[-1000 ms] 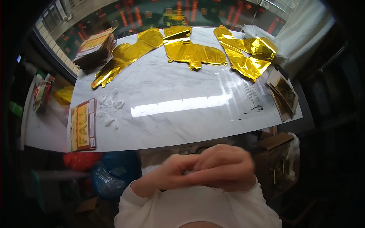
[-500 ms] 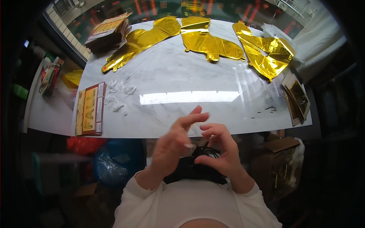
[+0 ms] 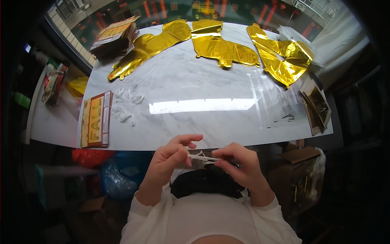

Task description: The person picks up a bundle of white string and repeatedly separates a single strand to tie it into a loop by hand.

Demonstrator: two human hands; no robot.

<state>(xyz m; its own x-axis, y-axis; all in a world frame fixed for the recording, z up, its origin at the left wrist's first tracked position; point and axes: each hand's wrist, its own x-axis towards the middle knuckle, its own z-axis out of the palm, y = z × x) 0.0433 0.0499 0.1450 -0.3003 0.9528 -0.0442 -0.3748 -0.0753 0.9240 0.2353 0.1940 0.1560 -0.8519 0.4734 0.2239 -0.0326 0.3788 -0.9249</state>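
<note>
Just off the near table edge, a small bundle of white string [image 3: 203,157] is stretched between my two hands. My left hand [image 3: 167,160] pinches one end with thumb and fingers, its forefinger reaching out above. My right hand [image 3: 243,163] grips the other end between thumb and forefinger. Several similar white string bundles [image 3: 126,101] lie loose at the left of the table. Beside them is a flat printed packet [image 3: 94,120] in orange and brown. Three flat gold foil balloons lie along the far side: a left one [image 3: 152,46], a middle one [image 3: 225,51] and a right one [image 3: 286,61].
A stack of printed packets [image 3: 113,36] stands at the far left corner. Clear plastic sleeves [image 3: 280,101] and folded gold foil pieces [image 3: 315,106] lie at the right. Below the table are a blue plastic bag [image 3: 122,175] and an open cardboard box [image 3: 300,175].
Both hands have come lower, toward me. The left hand has turned from a blurred, raised pose, and the string now shows drawn out between both hands.
</note>
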